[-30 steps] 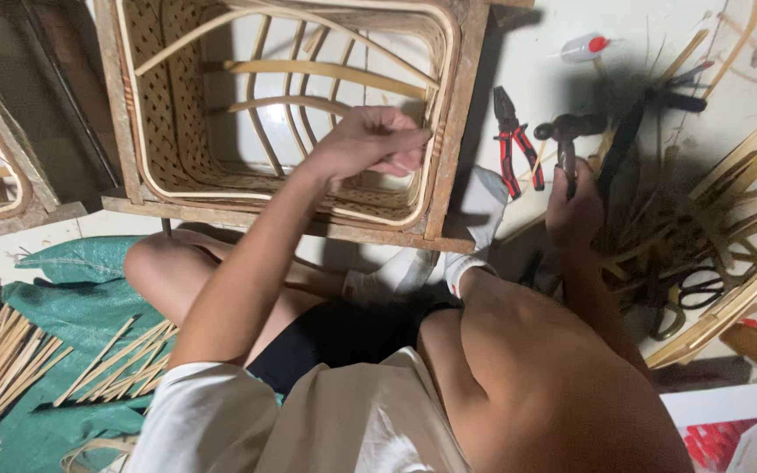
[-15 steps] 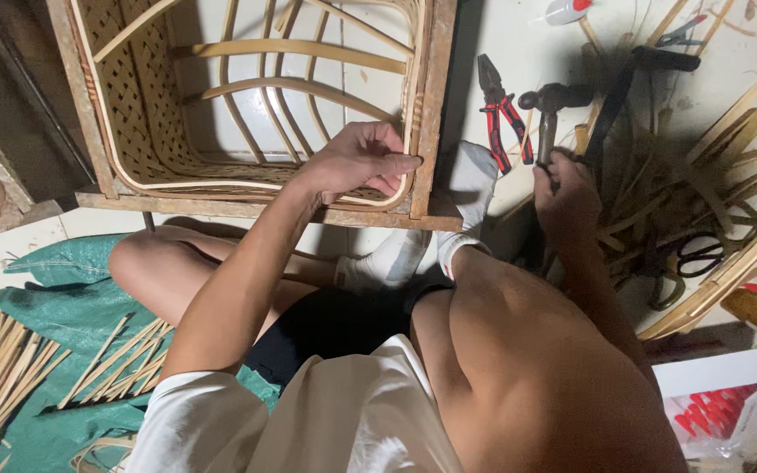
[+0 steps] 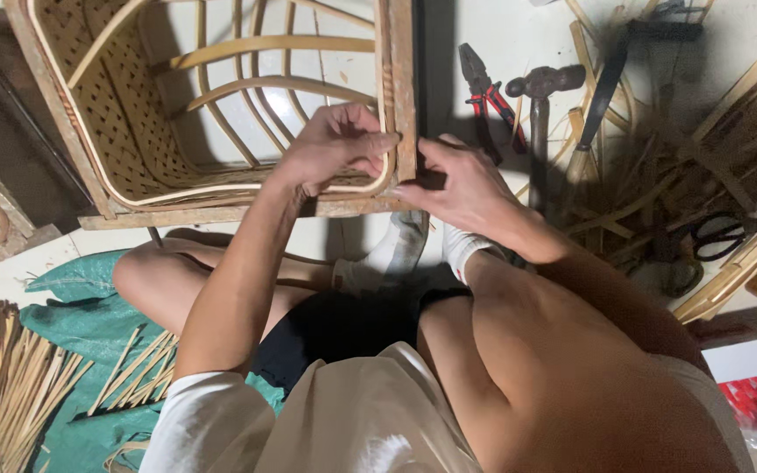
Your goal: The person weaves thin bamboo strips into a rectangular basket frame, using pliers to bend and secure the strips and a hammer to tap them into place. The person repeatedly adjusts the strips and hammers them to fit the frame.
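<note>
Floor-laid rattan frame (image 3: 221, 105), corner toward hands (image 3: 396, 166)

A: Where is open floor? 
B: A pale strip of floor (image 3: 501, 35) lies bare between the rattan frame (image 3: 400, 96) and the red-handled pliers (image 3: 486, 88).

A: What blocks the right side? 
B: A hammer (image 3: 541, 114) stands just beside the pliers, then a heap of cane strips (image 3: 711, 158) with scissors (image 3: 711, 236) in it.

A: And on the left? 
B: A bundle of sticks (image 3: 2, 377) covers the green sheet (image 3: 72, 324). The left hand (image 3: 339, 144) and right hand (image 3: 453, 184) crowd the frame's near corner; the space inside the frame is open between its curved ribs.
</note>
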{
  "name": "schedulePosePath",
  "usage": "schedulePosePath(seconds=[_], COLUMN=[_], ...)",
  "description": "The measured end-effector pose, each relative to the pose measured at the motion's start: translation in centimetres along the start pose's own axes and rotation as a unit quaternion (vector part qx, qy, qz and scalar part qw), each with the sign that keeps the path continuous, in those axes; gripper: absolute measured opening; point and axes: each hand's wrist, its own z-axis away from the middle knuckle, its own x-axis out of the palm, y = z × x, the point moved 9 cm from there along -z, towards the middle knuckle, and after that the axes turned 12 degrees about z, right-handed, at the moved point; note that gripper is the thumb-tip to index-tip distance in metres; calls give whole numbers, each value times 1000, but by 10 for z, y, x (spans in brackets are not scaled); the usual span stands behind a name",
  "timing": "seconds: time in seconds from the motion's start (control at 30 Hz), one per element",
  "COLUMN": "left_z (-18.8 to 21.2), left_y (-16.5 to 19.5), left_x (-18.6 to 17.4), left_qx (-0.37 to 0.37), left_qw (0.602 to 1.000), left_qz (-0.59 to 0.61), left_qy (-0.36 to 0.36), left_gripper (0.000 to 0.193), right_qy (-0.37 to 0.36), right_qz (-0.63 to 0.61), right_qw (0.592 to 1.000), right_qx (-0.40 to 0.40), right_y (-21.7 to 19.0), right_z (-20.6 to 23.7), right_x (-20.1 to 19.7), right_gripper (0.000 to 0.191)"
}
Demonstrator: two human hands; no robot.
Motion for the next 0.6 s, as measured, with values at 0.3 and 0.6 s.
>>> schedulePosePath(seconds=[0.3, 0.6], left_z=[-10, -13], left_y=[14, 11], left_x=[1, -1], left_qx=[2, 4], left_qw=[999, 999], left_qz=[29, 43], left_qy=[-18, -23], left_gripper=[21, 20], right_qy=[8, 50], right_qz=[10, 27], right_qw=[991, 998], right_qx=[132, 24], right_y=[6, 7], right_z=[-23, -21], right_x=[-24, -24], right_gripper=[57, 40])
